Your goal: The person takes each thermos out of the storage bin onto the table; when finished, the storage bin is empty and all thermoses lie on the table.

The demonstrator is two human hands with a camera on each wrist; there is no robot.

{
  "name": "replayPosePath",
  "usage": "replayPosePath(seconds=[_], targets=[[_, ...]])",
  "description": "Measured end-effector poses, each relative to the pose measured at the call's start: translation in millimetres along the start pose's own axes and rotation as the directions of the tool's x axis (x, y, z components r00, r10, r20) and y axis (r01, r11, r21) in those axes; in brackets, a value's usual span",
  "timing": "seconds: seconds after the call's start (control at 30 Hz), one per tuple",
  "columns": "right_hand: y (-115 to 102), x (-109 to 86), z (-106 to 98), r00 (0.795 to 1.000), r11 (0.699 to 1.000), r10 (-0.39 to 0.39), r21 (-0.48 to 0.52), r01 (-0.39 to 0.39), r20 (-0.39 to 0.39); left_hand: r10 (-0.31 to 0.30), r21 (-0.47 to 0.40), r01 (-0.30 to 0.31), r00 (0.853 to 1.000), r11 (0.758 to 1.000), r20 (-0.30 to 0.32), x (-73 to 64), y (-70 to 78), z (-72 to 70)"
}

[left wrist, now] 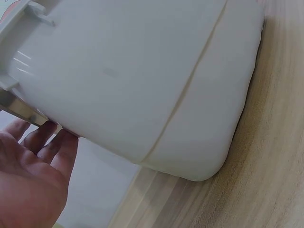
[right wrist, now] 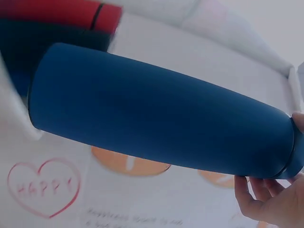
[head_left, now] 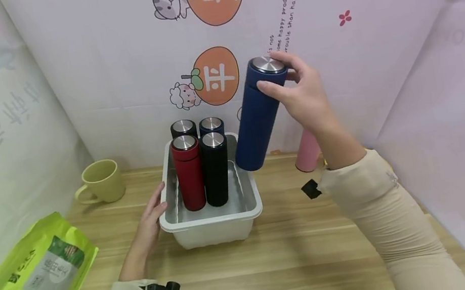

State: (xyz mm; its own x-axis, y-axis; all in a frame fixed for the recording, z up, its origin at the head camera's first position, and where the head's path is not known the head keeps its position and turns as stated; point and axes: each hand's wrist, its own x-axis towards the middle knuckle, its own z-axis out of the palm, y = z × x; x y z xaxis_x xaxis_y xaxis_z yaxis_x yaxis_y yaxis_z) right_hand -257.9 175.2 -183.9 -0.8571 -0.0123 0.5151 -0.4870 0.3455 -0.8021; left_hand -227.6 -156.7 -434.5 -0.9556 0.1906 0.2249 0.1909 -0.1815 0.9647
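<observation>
So the right hand (head_left: 304, 94) has its fingers curled round the cap end of a blue flask (head_left: 257, 115), held in the air, tilted, bottom end pointing down-left over the right rim of the white tub (head_left: 212, 217). Left hand (head_left: 152, 220) lies flat and relaxed against the tub's left side, holding nothing. Four flasks already stand inside, at the back-left.

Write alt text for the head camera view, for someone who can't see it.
A right hand holds a blue flask by its cap, tilted in the air above a white tub holding four upright flasks. The left hand rests against the tub's left side on a wooden table.
</observation>
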Motion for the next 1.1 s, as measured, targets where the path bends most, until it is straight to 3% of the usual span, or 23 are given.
replayPosePath(seconds=[0.23,0.6,1.1], targets=[[31.2,4.6,-13.2,0.994,0.991,0.087,-0.095,-0.093,-0.064,0.002,0.006,-0.002,1.0,1.0,-0.004,-0.8,1.5,-1.5],[96.4,9.6,-21.6,0.961,0.933,0.246,-0.238,-0.271,-0.128,-0.009,0.009,0.01,1.0,1.0,-0.01,-1.9,2.9,-2.3],[166.4,10.9,-15.0,0.941,0.871,0.306,-0.357,-0.338,-0.144,-0.023,0.016,0.023,1.0,1.0,-0.002,0.7,1.6,-0.8]])
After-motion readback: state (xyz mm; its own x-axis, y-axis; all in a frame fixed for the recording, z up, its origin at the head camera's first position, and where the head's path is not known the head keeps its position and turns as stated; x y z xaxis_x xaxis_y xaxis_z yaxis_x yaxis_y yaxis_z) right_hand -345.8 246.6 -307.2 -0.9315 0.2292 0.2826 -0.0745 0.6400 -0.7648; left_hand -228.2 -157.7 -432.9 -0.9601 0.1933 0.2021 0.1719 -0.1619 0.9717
